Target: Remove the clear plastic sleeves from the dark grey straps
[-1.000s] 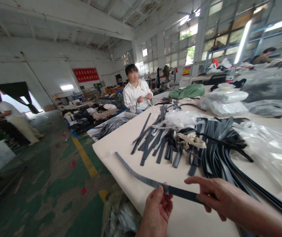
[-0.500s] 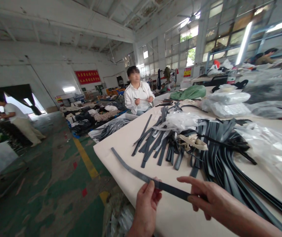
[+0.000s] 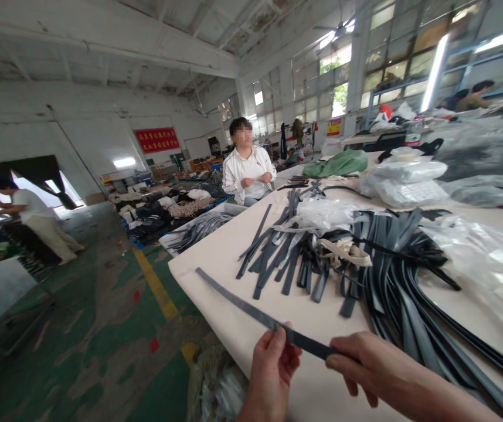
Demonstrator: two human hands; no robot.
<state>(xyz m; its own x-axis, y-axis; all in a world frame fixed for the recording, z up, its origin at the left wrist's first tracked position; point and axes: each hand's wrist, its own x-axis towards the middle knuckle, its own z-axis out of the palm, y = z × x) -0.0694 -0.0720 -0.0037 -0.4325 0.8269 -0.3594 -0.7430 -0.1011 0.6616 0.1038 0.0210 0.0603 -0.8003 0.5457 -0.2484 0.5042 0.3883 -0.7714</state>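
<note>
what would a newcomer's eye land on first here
Probably the long dark strip pinched between the left hand and right hand in the foreground. Then the heap of dark strips on the pale table beyond, and the red banner in the left background.

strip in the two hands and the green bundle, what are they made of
Strip: perhaps rubber or coated webbing, satin grey-black; its flat face catches a soft sheen. Green bundle: probably thin plastic or fabric, slightly glossy, judging by its creases.
</note>
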